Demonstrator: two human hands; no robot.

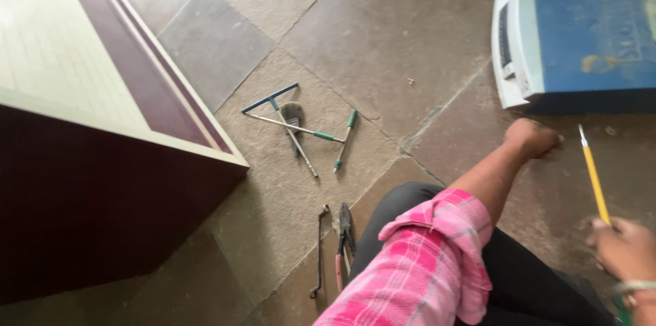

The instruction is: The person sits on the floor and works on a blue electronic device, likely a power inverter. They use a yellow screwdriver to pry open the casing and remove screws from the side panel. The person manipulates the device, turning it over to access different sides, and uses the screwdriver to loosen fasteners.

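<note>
Head view: your left hand [531,139] is balled into a fist w/ knuckles pressed on the stone floor [383,39], just below the blue-and-white appliance [581,32]; can't tell if anything is inside the fist. Left forearm is bare, w/ a pink plaid sleeve [427,264] rolled up in soft bunched folds near the elbow. Your right hand [625,247] sits at the lower right edge, fingers wrapped round the lower end of a yellow screwdriver [593,174]: slim straight handle, thin pale tip pointing up toward the appliance, not touching it. A pale band circles the right wrist. Appliance is boxy, blue top scuffed w/ a yellowish smear, white plastic edge on its left side w/ a dark panel. Floor is big rough grey-brown slabs, mottled, w/ visible joints. Well left of your hands, a loose pile of long thin metal tools [297,124], some w/ green grips, one w/ a blue T-shaped bar, plus a small bristle brush [292,113]. Nearer your dark-trousered knee: a bent dark metal spanner [320,251] and pliers [344,237] w/ red-pink handles, side by side. Far left: a cabinet [102,182] w/ dark maroon side, glossy cream top.
</note>
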